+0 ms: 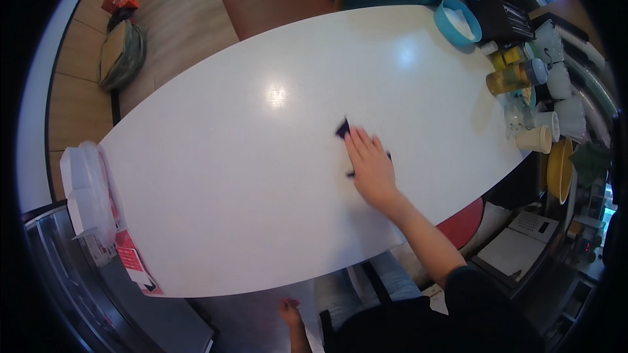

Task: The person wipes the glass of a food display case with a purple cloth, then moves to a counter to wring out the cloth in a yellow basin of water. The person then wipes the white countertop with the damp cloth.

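My right hand [372,169] lies palm down on the white tabletop [235,181], right of its middle, with the fingers stretched out and close together. Beneath it is a small dark cloth [343,128]; only corners of it stick out past the fingertips and at both sides of the hand. The hand covers the rest of the cloth. My left hand [289,304] hangs low beside my legs, beyond the near edge of the table. Its fingers look curled, and it is too small and blurred to tell whether anything is in them.
A blue basin [457,22], bottles [515,77] and cups [534,139] crowd the table's right end. A plastic-wrapped white package [91,191] and a red-and-white printed sheet [135,262] lie along the left end. Beyond the far edge stands a brown chair [279,0]; a red stool [461,223] is near my right arm.
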A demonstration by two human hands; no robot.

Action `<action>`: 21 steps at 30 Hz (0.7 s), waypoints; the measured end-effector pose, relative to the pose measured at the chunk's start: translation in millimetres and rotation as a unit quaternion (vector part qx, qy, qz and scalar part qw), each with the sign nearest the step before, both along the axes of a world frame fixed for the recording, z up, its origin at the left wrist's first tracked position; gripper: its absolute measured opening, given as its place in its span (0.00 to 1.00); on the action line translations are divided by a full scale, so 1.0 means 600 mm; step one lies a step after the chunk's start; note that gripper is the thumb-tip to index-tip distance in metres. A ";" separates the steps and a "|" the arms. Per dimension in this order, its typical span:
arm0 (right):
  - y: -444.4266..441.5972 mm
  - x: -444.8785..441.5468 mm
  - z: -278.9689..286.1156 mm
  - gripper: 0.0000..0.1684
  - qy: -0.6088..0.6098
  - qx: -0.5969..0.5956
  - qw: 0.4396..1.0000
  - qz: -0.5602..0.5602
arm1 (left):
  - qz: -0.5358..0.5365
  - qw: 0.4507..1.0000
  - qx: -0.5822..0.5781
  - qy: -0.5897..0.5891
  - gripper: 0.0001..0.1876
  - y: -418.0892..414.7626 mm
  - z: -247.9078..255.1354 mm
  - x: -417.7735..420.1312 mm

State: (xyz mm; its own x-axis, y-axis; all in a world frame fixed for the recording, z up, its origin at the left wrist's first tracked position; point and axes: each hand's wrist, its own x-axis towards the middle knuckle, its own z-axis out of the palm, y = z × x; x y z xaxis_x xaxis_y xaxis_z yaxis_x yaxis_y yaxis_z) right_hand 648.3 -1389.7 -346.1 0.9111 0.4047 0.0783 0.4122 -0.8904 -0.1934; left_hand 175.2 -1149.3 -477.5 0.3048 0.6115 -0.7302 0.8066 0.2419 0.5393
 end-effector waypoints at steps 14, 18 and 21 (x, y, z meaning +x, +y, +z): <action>-0.026 0.166 -0.034 0.36 0.013 0.237 0.971 -0.028 | 0.020 0.999 -0.002 0.034 0.12 -0.001 0.007 0.002; -0.153 0.181 0.032 0.36 -0.104 0.327 0.929 -0.140 | 0.045 0.999 0.011 0.020 0.11 0.003 0.013 -0.017; -0.230 0.180 -0.020 0.32 -0.088 0.115 0.964 -0.221 | 0.044 0.998 -0.023 0.039 0.09 0.020 -0.001 -0.033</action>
State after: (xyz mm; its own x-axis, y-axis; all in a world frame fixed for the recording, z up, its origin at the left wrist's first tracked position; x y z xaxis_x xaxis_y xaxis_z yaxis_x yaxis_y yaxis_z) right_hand 756.1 -1527.4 -358.2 0.9547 -0.0679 0.2898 0.0460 -0.9283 -0.3689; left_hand 155.5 -1137.3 -478.0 0.1925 0.5986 -0.7776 0.8202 0.3369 0.4624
